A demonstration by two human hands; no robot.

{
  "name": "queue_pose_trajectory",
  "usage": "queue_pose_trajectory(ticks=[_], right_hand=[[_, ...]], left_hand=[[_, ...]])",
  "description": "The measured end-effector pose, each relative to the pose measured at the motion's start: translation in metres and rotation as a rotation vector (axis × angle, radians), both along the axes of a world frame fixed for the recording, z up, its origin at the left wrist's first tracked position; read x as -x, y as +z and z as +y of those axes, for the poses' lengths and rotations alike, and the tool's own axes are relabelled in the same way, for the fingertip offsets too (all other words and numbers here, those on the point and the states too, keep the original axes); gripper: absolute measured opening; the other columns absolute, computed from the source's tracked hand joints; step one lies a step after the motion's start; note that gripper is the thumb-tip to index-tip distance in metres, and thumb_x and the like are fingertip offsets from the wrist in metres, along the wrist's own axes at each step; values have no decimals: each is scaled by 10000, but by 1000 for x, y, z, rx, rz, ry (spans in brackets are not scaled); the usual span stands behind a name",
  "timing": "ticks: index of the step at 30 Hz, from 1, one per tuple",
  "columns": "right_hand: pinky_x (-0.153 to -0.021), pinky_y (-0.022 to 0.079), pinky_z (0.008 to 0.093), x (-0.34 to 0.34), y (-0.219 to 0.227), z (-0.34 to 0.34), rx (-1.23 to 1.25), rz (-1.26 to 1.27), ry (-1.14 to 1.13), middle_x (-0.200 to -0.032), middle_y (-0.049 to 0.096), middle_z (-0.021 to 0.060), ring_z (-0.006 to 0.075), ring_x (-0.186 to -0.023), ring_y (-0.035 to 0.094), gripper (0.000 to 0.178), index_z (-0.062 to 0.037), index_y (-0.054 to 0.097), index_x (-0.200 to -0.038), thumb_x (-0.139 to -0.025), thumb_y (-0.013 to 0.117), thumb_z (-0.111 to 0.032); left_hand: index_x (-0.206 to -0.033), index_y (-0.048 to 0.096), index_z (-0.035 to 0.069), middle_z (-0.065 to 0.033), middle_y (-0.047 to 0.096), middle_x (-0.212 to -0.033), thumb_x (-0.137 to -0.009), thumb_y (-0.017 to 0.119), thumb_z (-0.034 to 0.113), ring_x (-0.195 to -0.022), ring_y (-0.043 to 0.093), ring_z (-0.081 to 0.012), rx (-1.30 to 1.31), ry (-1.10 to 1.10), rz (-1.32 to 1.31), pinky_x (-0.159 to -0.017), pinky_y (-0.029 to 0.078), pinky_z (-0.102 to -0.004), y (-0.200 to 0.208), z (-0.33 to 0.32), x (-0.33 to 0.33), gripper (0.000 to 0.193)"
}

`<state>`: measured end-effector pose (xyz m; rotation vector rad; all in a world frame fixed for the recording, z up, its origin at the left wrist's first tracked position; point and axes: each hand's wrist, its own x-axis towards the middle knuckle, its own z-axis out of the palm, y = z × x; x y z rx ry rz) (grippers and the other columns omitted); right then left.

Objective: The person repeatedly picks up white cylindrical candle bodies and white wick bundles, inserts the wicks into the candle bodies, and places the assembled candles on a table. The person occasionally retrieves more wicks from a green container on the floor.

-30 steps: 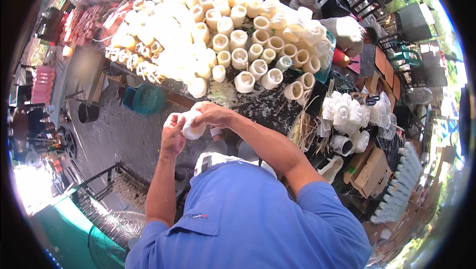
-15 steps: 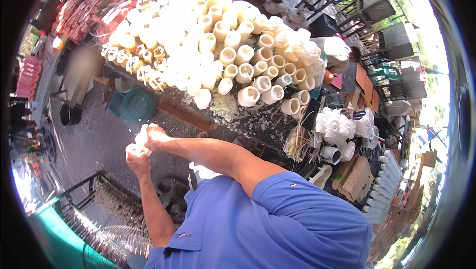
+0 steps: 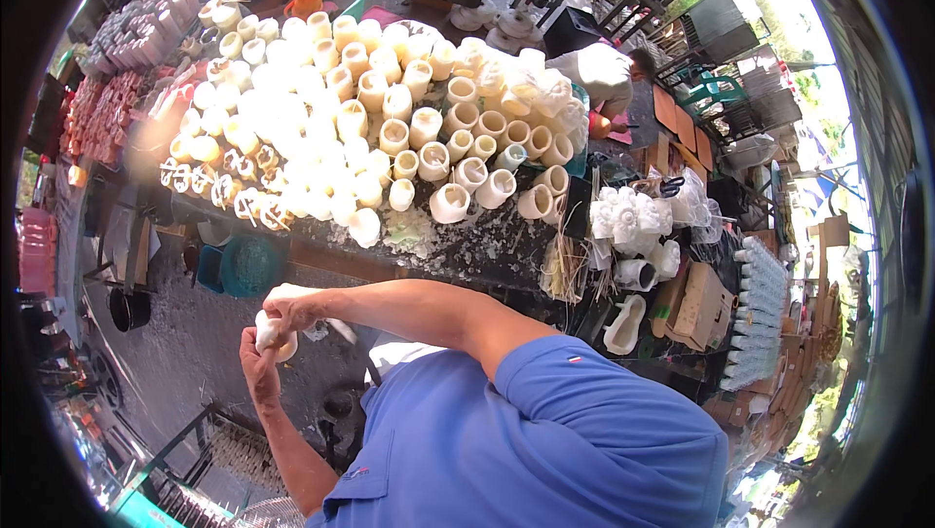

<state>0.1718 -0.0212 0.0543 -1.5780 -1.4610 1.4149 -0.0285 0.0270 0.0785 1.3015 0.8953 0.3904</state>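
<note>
A small white rounded piece, waxy in look (image 3: pixel 269 331), is held between my two hands, left of my body and above the floor. My left hand (image 3: pixel 258 364) is closed round its lower side. Fingers curled, my right hand (image 3: pixel 294 306) grips it from above; whether a small tool is in those fingers is hidden. Beyond the hands a long dark table (image 3: pixel 497 257) bears many cream-white hollow wax cylinders (image 3: pixel 449 203), packed close and overexposed on the left. White crumbs (image 3: pixel 409 234) lie along its near edge.
A teal basin (image 3: pixel 251 267) sits on the floor just beyond my hands, a black bucket (image 3: pixel 129 310) farther left. White flower-like pieces (image 3: pixel 623 218) and a cardboard box (image 3: pixel 703 306) are at right. Another person (image 3: pixel 602 75) bends down behind the table. A rack (image 3: pixel 209 445) stands near left.
The view has shifted, so the table sits lower and further left. My hands have turned the white piece, showing more of its rounded side; both still hold it.
</note>
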Motion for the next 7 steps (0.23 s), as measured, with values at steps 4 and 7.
queue_pose_trajectory(ticks=[4, 7], right_hand=[[-854, 577, 434, -3, 6, -14, -88, -82, -235, -994, 752, 173, 355, -976, 741, 342, -31, 735, -1039, -736, 788, -181], [-903, 588, 464, -10, 7, -13, -208, -354, -440, -1061, 762, 197, 368, -1032, 746, 291, -67, 760, -1042, -775, 765, -182]], left_hand=[[-1016, 565, 54, -38, 638, -949, -952, 717, 158, -872, 642, -108, 34, -38, 14, -796, 547, -279, 14, 2, -24, 195], [-1088, 581, 65, -63, 652, -1013, -958, 707, 151, -903, 672, -113, -153, -134, 288, -827, 587, -282, 3, 23, -46, 200]])
